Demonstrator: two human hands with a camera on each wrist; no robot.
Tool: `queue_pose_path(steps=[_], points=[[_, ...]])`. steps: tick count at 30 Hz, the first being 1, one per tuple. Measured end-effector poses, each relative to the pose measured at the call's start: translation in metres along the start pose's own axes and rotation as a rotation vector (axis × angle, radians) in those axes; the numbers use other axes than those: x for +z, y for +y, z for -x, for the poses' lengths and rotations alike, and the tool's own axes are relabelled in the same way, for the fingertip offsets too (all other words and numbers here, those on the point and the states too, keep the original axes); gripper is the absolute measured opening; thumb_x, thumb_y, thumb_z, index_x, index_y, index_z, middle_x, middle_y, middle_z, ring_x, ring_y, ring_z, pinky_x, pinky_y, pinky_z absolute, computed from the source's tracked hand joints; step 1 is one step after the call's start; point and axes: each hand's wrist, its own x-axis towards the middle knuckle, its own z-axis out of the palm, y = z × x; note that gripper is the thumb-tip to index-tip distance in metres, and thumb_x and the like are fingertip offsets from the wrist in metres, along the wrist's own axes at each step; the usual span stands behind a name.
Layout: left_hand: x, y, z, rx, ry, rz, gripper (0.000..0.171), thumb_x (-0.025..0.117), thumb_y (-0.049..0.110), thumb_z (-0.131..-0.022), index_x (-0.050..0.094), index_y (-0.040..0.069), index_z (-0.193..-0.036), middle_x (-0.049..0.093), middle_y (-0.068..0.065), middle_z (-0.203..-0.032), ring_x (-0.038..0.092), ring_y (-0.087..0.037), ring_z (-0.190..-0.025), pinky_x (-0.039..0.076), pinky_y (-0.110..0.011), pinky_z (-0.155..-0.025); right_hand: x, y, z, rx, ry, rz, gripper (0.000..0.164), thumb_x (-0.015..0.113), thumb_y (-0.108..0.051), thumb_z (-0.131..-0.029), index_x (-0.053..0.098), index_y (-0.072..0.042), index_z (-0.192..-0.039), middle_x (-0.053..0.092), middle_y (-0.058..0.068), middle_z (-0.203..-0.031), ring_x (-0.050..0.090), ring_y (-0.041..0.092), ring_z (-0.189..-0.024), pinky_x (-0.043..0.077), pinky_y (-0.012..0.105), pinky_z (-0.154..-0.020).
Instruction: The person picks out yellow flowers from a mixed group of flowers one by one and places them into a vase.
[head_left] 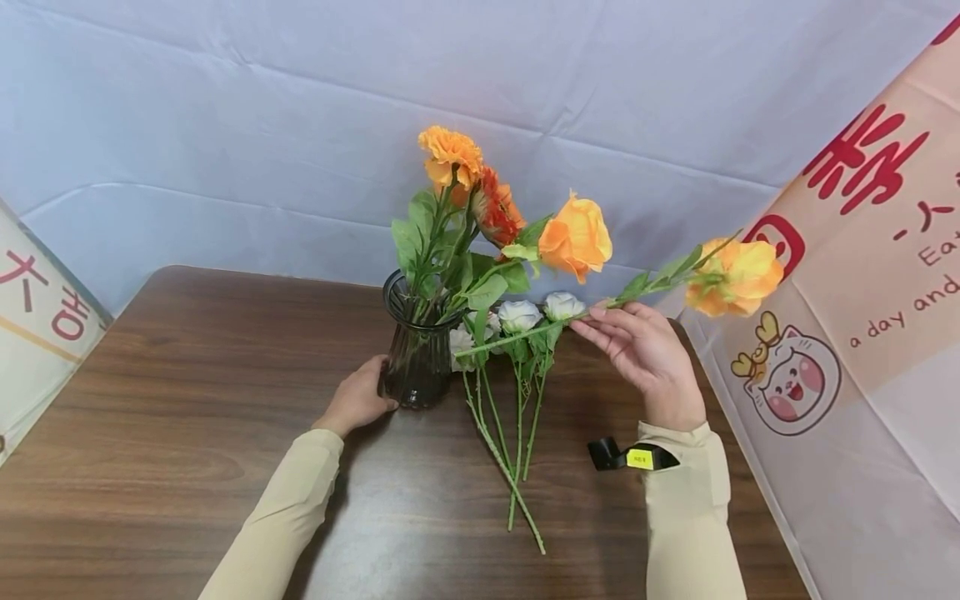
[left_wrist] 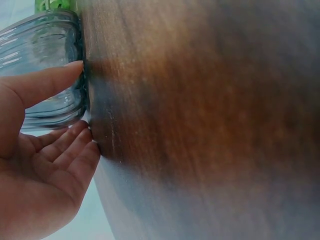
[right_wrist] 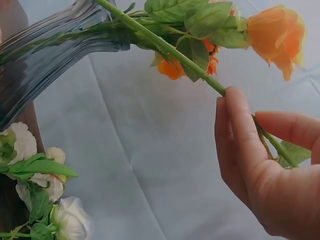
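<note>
A dark glass vase [head_left: 418, 367] stands on the table with an orange carnation [head_left: 452, 154], a red-orange flower [head_left: 495, 208] and an orange rose [head_left: 576, 235] in it. My left hand [head_left: 358, 396] holds the vase low on its left side; in the left wrist view the thumb [left_wrist: 50, 82] lies along the glass near the base. Between thumb and fingers, my right hand [head_left: 645, 350] pinches the green stem [right_wrist: 170, 49] of a yellow-orange flower [head_left: 735, 279]. The bloom points right, and the bare stem slants down left, its end beside the vase, below the rim.
White roses [head_left: 519, 315] lie on the wooden table [head_left: 225, 400] just right of the vase, their stems [head_left: 517, 442] toward the front edge. Pale cloth [head_left: 300, 108] hangs behind the table. A printed banner [head_left: 847, 250] is at the right, another sheet [head_left: 37, 317] at the left.
</note>
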Motion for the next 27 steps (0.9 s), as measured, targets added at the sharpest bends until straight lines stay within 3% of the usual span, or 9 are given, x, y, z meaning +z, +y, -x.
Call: queue_pose_path(steps=[16, 22, 27], points=[[-0.001, 0.002, 0.002, -0.006, -0.008, 0.005, 0.072, 0.073, 0.012, -0.074, 0.036, -0.004, -0.134, 0.043, -0.023, -0.133, 0.043, -0.042, -0.116, 0.035, -0.053, -0.095, 0.019, -0.006, -0.008, -0.027, -0.006, -0.039, 0.023, 0.037, 0.018, -0.088, 0.056, 0.016, -0.074, 0.058, 0.022, -0.078, 0.064, 0.031, -0.085, 0.046, 0.04, -0.088], [-0.001, 0.001, 0.001, 0.0, -0.008, -0.003, 0.073, 0.073, 0.013, -0.074, 0.035, -0.004, -0.134, 0.043, -0.023, -0.133, 0.044, -0.042, -0.115, 0.035, -0.053, -0.094, 0.023, -0.003, -0.013, -0.052, 0.018, -0.095, 0.028, 0.037, 0.019, -0.087, 0.051, 0.012, -0.063, 0.058, 0.023, -0.076, 0.064, 0.031, -0.082, 0.047, 0.04, -0.087], [-0.001, 0.001, 0.001, 0.002, -0.008, -0.006, 0.073, 0.073, 0.013, -0.074, 0.035, -0.004, -0.134, 0.044, -0.023, -0.132, 0.044, -0.042, -0.115, 0.036, -0.053, -0.094, 0.026, -0.002, -0.017, -0.061, 0.035, -0.084, 0.026, 0.038, 0.02, -0.087, 0.048, 0.012, -0.064, 0.052, 0.024, -0.084, 0.064, 0.03, -0.083, 0.046, 0.041, -0.087]])
